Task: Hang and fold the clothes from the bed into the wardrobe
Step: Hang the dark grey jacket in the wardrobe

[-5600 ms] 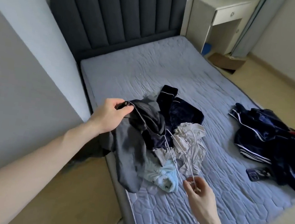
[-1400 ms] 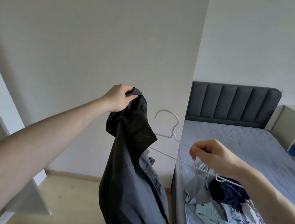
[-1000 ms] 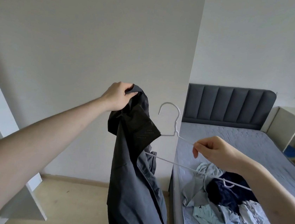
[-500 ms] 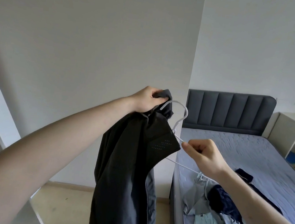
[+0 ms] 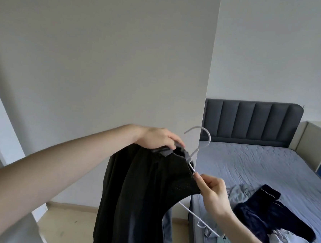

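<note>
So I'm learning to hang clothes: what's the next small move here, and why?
Probably slide the white hanger further into the dark garment. The left hand holds its collar up; the right hand pinches the hanger, whose near arm is under the fabric while the far arm sticks out bare.

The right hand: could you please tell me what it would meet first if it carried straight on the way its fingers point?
The right hand points up-left along the white hanger, so it would probably meet the dark shirt at its collar first, then the left hand; depth is unclear.
</note>
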Available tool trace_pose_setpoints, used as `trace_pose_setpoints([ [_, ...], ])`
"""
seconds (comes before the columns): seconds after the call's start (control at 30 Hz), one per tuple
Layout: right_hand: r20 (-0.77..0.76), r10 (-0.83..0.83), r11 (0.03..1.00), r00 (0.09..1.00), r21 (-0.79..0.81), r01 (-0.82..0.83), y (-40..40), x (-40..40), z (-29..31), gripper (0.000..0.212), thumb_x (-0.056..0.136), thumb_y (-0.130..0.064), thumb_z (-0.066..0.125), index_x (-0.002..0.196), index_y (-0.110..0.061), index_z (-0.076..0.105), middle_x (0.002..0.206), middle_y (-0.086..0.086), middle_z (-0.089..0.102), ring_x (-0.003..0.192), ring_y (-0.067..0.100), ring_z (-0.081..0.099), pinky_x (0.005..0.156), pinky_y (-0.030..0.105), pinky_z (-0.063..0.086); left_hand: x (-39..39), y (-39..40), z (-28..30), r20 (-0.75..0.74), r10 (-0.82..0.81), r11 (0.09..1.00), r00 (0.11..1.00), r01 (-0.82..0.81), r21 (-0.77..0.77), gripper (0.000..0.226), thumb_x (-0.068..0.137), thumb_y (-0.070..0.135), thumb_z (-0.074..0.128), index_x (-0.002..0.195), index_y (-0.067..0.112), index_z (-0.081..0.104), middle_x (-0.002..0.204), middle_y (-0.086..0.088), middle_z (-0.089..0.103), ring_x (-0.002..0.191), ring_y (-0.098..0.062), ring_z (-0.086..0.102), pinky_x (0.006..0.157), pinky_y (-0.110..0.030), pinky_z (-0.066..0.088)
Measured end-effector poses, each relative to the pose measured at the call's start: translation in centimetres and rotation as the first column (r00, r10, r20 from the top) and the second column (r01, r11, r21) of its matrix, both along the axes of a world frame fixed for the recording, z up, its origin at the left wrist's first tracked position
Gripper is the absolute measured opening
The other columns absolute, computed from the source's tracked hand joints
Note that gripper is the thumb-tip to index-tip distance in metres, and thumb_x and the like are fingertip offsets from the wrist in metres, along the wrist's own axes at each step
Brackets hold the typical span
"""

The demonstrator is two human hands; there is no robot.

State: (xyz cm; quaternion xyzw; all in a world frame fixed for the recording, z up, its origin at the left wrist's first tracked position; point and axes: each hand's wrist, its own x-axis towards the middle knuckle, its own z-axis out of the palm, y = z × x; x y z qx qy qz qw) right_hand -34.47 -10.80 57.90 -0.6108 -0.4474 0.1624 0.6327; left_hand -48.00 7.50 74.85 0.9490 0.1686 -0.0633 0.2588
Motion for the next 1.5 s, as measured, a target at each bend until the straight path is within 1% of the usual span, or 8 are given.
trace_pose_setpoints([
  [0.2,-0.113,-0.031,0.997,0.993,0.067,0.039,1.0,-1.0,-1.1,0.059,0.091,-0.055,0.062,0.053,-0.023,0.031,0.055,-0.005,0.024,0.053,0.011,0.021,0.048,0.022,0.017,-4.1,2.8,-0.3,0.109,0.068,0.907,0.992,-0.107,0.408,0.049,0.096,0.067,0.047,0.136,0.037,0.049,0.138,0.012,0.060,0.126,-0.015,0.055,0.105,-0.035,0.042],
  [0.5,-0.095,-0.045,0.996,0.994,0.077,0.053,0.9,3.5,2.1,0.042,0.102,-0.049,0.050,0.093,-0.021,0.079,0.081,0.006,0.071,0.073,0.012,0.063,0.071,0.022,0.051,-5.5,5.7,-0.6,0.455,-0.095,0.859,0.885,-0.158,0.486,0.036,0.105,0.039,0.050,0.079,0.015,0.057,0.072,0.002,0.054,0.073,-0.022,0.051,0.072,-0.046,0.046],
  [0.67,-0.607,-0.532,0.765,0.591,-0.045,0.643,-2.8,8.1,-2.2,0.028,0.100,-0.009,0.049,0.094,-0.012,0.076,0.081,0.005,0.066,0.074,0.019,0.061,0.063,0.022,0.048,-6.6,6.4,0.6,0.625,-0.015,0.922,0.781,-0.231,0.311,0.030,0.105,0.023,0.055,0.078,0.035,0.060,0.075,0.007,0.060,0.072,-0.012,0.054,0.070,-0.027,0.043],
  [0.83,-0.388,-0.178,0.954,0.904,-0.295,0.061,1.3,3.2,-4.5,0.017,0.097,-0.022,0.071,0.112,-0.016,0.076,0.111,0.007,0.077,0.091,0.013,0.068,0.076,0.024,0.050,-6.6,5.8,2.5,0.661,-0.030,0.934,0.749,-0.214,0.285,0.039,0.105,0.024,0.054,0.074,0.045,0.059,0.075,0.018,0.061,0.071,0.001,0.055,0.068,-0.012,0.038],
  [1.0,-0.340,0.150,0.882,0.928,-0.377,-0.281,5.7,-1.3,-4.0,0.044,0.096,-0.017,0.072,0.137,-0.005,0.060,0.132,0.010,0.069,0.118,0.023,0.065,0.098,0.033,0.054,-6.3,5.7,3.0,0.665,-0.032,0.956,0.746,-0.172,0.238,0.034,0.100,0.045,0.049,0.069,0.035,0.057,0.064,0.015,0.049,0.061,-0.001,0.045,0.060,-0.012,0.033],
  [1.13,-0.366,0.095,0.813,0.926,-0.508,-0.284,7.8,-2.8,-3.9,0.040,0.103,-0.023,0.060,0.137,-0.004,0.053,0.131,0.010,0.063,0.119,0.028,0.060,0.101,0.035,0.048,-6.6,5.2,3.8,0.656,-0.009,0.974,0.755,-0.141,0.175,0.040,0.104,0.037,0.049,0.065,0.034,0.052,0.060,0.016,0.043,0.057,-0.001,0.039,0.056,-0.011,0.030],
  [1.3,-0.612,-0.079,0.955,0.787,-0.273,-0.116,9.8,-3.4,-2.7,0.021,0.099,-0.007,0.051,0.091,-0.013,0.070,0.074,-0.006,0.076,0.063,0.011,0.058,0.049,0.021,0.043,-8.1,6.0,4.2,0.648,0.013,0.979,0.761,-0.140,0.145,0.051,0.098,0.049,0.050,0.068,0.009,0.043,0.065,-0.002,0.034,0.061,-0.013,0.033,0.056,-0.024,0.026],
  [1.5,-0.437,-0.169,0.979,0.884,-0.177,0.100,7.9,3.3,1.0,0.032,0.094,0.000,0.052,0.074,-0.013,0.073,0.080,0.007,0.072,0.066,0.018,0.053,0.057,0.028,0.038,-11.4,8.4,3.5,0.622,0.055,0.964,0.781,-0.204,0.171,0.048,0.094,0.055,0.051,0.072,0.012,0.058,0.073,-0.019,0.051,0.068,-0.018,0.046,0.066,-0.033,0.034],
])
